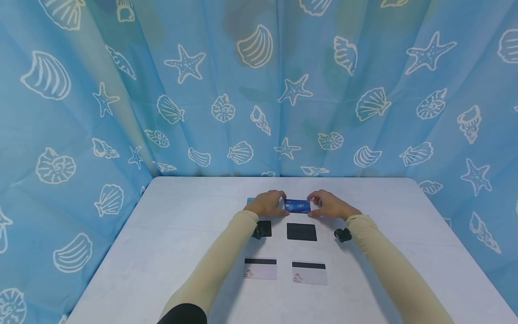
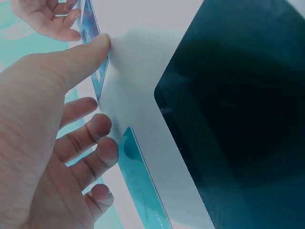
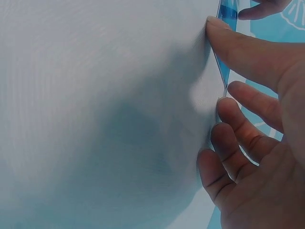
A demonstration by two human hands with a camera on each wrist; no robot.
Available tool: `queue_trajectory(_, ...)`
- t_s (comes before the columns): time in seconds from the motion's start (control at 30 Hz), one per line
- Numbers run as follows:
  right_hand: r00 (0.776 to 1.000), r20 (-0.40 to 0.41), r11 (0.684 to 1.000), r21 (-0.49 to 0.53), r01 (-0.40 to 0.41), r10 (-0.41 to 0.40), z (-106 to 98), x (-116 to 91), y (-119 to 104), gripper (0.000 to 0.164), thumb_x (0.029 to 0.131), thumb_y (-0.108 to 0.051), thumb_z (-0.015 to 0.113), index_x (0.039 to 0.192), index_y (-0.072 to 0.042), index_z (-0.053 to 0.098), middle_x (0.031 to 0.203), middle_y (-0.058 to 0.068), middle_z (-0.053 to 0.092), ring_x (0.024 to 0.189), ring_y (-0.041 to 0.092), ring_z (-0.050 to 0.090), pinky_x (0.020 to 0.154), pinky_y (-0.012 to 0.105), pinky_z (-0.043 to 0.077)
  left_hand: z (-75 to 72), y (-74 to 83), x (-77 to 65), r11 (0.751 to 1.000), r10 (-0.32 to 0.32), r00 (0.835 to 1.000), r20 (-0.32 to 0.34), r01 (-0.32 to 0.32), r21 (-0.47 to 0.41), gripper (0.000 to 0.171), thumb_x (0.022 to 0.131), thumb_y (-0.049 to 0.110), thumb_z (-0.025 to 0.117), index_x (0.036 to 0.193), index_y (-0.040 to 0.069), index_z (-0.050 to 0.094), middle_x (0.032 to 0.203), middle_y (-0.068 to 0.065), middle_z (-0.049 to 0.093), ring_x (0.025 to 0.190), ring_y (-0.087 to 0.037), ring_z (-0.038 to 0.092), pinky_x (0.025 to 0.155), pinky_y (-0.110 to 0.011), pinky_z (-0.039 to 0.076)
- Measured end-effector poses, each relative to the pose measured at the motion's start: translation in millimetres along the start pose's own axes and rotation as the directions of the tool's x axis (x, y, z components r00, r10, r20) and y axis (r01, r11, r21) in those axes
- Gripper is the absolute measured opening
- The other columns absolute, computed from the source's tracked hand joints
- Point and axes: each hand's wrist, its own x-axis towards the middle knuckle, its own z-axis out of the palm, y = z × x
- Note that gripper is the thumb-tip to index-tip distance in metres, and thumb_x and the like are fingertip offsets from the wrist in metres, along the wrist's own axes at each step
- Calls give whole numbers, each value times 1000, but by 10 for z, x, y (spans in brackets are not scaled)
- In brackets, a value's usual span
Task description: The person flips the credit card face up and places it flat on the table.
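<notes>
A blue card marked VIP [image 1: 297, 206] is at the far middle of the white table, held at both ends. My left hand [image 1: 267, 203] has its thumb and index finger at the card's left end, the other fingers curled beneath the palm. At the opposite end, the thumb and index finger of my right hand [image 1: 329, 204] grip its edges. Beside the left fingertips lies a teal card [image 2: 140, 179], mostly covered by that hand in the head view. The left wrist view also has a black card [image 2: 238, 119] close up.
Nearer than the VIP card lie two black cards, one on the right [image 1: 301, 232] and one partly behind the left wrist [image 1: 265, 228]. Two pale cards with dark stripes, left [image 1: 260, 271] and right [image 1: 309, 275], lie closer still. A shell-patterned blue curtain [image 1: 218, 135] hangs behind the table.
</notes>
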Motion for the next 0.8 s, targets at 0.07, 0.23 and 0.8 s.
queue_trajectory(0.07, 1000, 1, 1000, 2, 6, -6, 8, 2, 3, 62, 86, -25, 85, 139, -7, 58, 123, 18, 59, 112, 32, 55, 105, 52, 49, 13, -3, -7, 1000, 8, 1000, -9, -8, 4, 62, 94, 50, 72, 145, 19, 56, 143, -3, 63, 125, -20, 60, 115, -44, 46)
queue_trajectory(0.23, 999, -17, 999, -1, 36, -36, 3, -8, 13, 67, 87, -28, 84, 142, -4, 55, 120, 17, 60, 108, 30, 56, 99, 48, 51, 33, -28, -34, 999, 38, 998, -40, -39, -6, 62, 94, 49, 72, 146, 18, 55, 143, -4, 63, 128, -21, 61, 114, -42, 47)
queue_trajectory(0.8, 946, -307, 993, 31, 117, -102, -20, -255, -296, 48, 101, -27, 67, 142, -4, 56, 113, 14, 61, 105, 29, 56, 86, 39, 50, -91, -282, -396, 982, 81, 966, -246, -120, -147, 60, 94, 45, 74, 142, 12, 58, 106, -5, 65, 90, -16, 57, 81, -33, 51)
